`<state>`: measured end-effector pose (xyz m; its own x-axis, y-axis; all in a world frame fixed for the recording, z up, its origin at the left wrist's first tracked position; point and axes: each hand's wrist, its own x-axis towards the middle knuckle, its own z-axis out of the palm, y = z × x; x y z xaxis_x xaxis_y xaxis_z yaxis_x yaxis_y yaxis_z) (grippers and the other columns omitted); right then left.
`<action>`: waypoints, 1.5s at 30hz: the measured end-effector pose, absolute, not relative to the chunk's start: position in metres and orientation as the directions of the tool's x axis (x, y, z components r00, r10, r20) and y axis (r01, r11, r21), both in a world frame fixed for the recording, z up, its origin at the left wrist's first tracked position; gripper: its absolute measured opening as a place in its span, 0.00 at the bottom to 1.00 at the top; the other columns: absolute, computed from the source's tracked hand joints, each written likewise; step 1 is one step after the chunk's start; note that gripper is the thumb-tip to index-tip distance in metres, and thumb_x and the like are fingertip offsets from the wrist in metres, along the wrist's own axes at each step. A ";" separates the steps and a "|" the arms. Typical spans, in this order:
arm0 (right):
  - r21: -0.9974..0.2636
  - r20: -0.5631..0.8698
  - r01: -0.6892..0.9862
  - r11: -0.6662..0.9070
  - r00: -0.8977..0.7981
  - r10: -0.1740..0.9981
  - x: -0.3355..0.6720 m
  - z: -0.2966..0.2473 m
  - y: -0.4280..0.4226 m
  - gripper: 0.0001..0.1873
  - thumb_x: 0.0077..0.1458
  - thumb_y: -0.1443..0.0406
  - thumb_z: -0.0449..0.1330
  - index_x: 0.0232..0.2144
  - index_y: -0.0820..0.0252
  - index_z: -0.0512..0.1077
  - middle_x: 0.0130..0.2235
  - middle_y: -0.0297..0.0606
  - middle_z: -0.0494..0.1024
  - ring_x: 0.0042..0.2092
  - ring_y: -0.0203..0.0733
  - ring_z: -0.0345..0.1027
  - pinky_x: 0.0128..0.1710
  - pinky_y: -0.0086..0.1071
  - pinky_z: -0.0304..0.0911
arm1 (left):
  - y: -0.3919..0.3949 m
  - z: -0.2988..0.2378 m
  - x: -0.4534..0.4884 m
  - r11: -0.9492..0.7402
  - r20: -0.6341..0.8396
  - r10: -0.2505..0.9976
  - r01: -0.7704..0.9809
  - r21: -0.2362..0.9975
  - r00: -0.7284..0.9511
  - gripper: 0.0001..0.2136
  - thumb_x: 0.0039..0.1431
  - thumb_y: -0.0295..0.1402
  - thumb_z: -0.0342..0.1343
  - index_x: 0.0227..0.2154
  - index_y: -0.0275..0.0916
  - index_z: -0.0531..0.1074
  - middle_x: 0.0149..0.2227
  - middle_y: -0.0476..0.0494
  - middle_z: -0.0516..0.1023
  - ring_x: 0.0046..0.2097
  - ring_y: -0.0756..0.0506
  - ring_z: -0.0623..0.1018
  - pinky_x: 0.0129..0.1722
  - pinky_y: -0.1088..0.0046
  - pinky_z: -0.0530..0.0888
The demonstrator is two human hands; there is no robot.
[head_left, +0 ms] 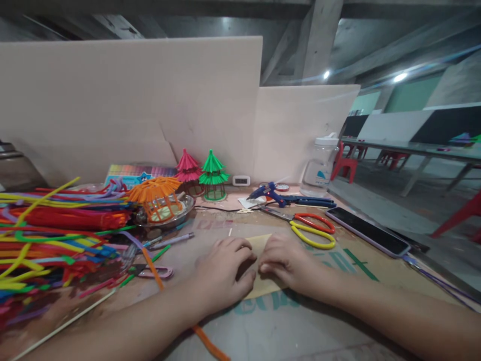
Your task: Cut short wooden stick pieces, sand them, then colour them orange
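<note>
A sheet of yellow paper or card (259, 288) lies on the work surface, partly covered by my two hands. On its left edge rests my left hand (223, 273), its fingers bent and a gap showing between thumb and forefinger. The tip of a thin pale stick (230, 232) shows just behind that hand; whether the hand touches it I cannot tell. Facing it over the paper's right side, my right hand (289, 263) has its fingers curled together against the thumb. Anything small between those fingers is hidden. An orange pipe cleaner (208, 343) passes beneath my left forearm.
Bundled pipe cleaners (63, 218) crowd the left. Behind stand orange (156, 195), pink (188, 168) and green (214, 173) roofed models. Scissors (313, 233), a glue gun (266, 193), a phone (368, 230) and a water bottle (319, 165) are at the right.
</note>
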<state>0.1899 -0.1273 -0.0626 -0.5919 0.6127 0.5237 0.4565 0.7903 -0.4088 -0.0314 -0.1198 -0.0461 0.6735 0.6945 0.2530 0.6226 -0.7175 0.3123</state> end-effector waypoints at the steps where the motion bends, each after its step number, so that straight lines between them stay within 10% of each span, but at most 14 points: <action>1: -0.388 0.527 0.489 0.781 -0.577 0.624 0.190 -0.062 -0.128 0.09 0.61 0.69 0.62 0.29 0.59 0.79 0.29 0.37 0.80 0.35 0.41 0.69 0.40 0.36 0.61 | -0.120 -0.046 -0.031 -0.713 0.249 0.699 0.627 0.312 0.671 0.08 0.60 0.32 0.56 0.41 0.42 0.76 0.49 0.41 0.76 0.52 0.38 0.74 0.54 0.57 0.72; 20: -0.403 0.529 0.487 0.775 -0.567 0.631 0.192 -0.062 -0.125 0.11 0.62 0.68 0.60 0.28 0.59 0.78 0.29 0.38 0.80 0.35 0.42 0.69 0.40 0.36 0.61 | -0.120 -0.047 -0.032 -0.711 0.225 0.699 0.630 0.312 0.679 0.09 0.60 0.33 0.57 0.42 0.41 0.76 0.51 0.42 0.76 0.54 0.38 0.73 0.55 0.56 0.70; 30: -0.720 0.398 0.457 0.522 -0.344 0.850 0.189 -0.043 -0.150 0.06 0.62 0.66 0.60 0.33 0.56 0.76 0.35 0.34 0.81 0.38 0.39 0.73 0.40 0.30 0.66 | -0.119 -0.042 -0.034 -0.774 0.421 0.632 0.493 0.398 0.651 0.10 0.66 0.41 0.57 0.41 0.40 0.75 0.43 0.45 0.79 0.47 0.41 0.74 0.50 0.61 0.68; 45: -0.624 0.523 0.450 0.638 -0.365 0.770 0.187 -0.049 -0.150 0.06 0.63 0.69 0.60 0.34 0.57 0.76 0.33 0.34 0.80 0.37 0.38 0.73 0.39 0.29 0.65 | -0.120 -0.046 -0.035 -0.862 0.472 0.506 0.405 0.304 0.722 0.10 0.70 0.35 0.52 0.33 0.39 0.74 0.37 0.46 0.76 0.42 0.44 0.71 0.48 0.63 0.64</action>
<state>0.1872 -0.1502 -0.0494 -0.3654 0.7698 0.5233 0.4505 0.6382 -0.6243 -0.0352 -0.1202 -0.0462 0.7219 0.5059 0.4721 0.4051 -0.8621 0.3043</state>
